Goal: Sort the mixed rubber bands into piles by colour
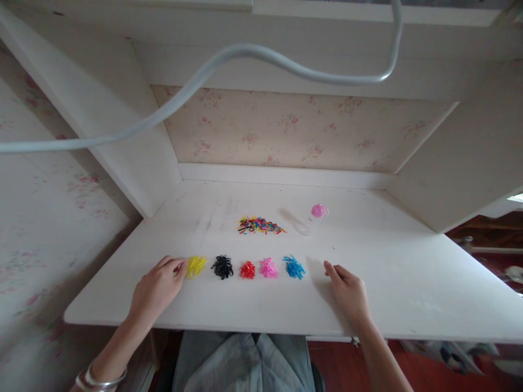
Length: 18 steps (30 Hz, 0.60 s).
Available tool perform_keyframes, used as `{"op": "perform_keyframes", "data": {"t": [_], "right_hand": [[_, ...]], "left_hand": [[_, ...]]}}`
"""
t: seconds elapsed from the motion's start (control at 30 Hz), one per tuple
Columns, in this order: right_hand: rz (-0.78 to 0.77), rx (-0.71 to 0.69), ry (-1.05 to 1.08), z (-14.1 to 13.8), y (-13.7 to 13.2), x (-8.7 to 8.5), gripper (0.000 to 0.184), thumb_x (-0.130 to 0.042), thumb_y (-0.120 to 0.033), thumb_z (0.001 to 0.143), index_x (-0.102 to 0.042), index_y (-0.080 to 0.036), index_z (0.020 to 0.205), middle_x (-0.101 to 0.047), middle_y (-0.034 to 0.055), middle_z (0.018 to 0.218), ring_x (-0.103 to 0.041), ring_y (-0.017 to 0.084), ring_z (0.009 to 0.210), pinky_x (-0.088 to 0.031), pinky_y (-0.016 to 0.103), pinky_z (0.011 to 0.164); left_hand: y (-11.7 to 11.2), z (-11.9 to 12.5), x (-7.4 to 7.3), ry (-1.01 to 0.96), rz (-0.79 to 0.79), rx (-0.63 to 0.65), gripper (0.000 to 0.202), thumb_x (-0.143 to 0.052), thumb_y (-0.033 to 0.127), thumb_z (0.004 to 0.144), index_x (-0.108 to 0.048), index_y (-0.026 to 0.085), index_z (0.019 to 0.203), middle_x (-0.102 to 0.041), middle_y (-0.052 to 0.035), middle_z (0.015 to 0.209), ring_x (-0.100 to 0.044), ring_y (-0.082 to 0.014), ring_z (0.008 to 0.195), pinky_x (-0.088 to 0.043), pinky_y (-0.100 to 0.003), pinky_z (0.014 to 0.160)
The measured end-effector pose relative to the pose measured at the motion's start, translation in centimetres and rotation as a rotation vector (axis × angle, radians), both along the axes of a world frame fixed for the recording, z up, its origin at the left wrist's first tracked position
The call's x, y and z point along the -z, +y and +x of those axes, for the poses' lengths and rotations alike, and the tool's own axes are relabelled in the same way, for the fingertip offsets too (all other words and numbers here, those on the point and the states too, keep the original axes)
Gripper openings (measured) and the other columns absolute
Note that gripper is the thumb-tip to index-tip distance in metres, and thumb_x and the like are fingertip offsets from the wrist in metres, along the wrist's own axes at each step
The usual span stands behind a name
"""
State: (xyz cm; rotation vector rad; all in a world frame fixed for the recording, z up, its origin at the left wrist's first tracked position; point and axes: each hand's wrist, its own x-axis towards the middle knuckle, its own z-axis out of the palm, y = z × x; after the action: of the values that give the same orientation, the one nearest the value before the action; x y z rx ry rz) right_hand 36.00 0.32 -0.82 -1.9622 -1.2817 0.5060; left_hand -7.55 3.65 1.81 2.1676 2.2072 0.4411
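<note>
Small rubber bands lie in a row of single-colour piles: yellow (196, 267), black (223, 267), red (247, 270), pink (268, 268) and blue (295, 267). Behind them spreads a mixed-colour heap of rubber bands (259, 225). My left hand (161, 286) is at the left edge of the yellow pile, its thumb and fingers closed in a pinch; whatever may be between the tips is hidden. Over the table right of the blue pile, apart from it, is my right hand (349, 291), fingers curled and thumb against them. Anything in it is too small or hidden to see.
A clear, tube-like piece (301, 225) and a pink object with a loop (319, 210) lie behind the row on the white table (408, 283). A pale cable (253, 51) crosses the upper view. White side panels (466, 158) flank the table.
</note>
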Motion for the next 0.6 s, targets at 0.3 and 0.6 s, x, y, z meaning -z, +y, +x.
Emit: {"op": "perform_keyframes", "data": {"t": [0.3, 0.6], "right_hand": [[-0.084, 0.003, -0.062, -0.1, 1.4, -0.2, 0.058, -0.038, -0.064, 0.079, -0.066, -0.015, 0.065, -0.052, -0.0004, 0.049, -0.046, 0.013, 0.049, -0.031, 0.022, 0.048], [-0.257, -0.369, -0.465, -8.1, 9.1, -4.2, 0.038, -0.042, -0.049, 0.083, -0.071, -0.027, 0.092, -0.068, 0.0019, 0.079, -0.061, 0.015, 0.073, -0.037, 0.021, 0.061]], "left_hand": [[-2.6, 2.8, 1.5, -0.411, 0.039, -0.081, 0.037, -0.045, 0.047, 0.083, -0.052, 0.019, 0.059, -0.051, 0.0043, 0.048, -0.048, -0.0093, 0.045, -0.035, -0.018, 0.047], [-3.4, 2.9, 2.6, -0.557, 0.039, -0.038, 0.046, -0.045, 0.049, 0.083, -0.036, 0.018, 0.051, -0.029, 0.0068, 0.043, -0.035, -0.0062, 0.041, -0.028, -0.018, 0.044]]}}
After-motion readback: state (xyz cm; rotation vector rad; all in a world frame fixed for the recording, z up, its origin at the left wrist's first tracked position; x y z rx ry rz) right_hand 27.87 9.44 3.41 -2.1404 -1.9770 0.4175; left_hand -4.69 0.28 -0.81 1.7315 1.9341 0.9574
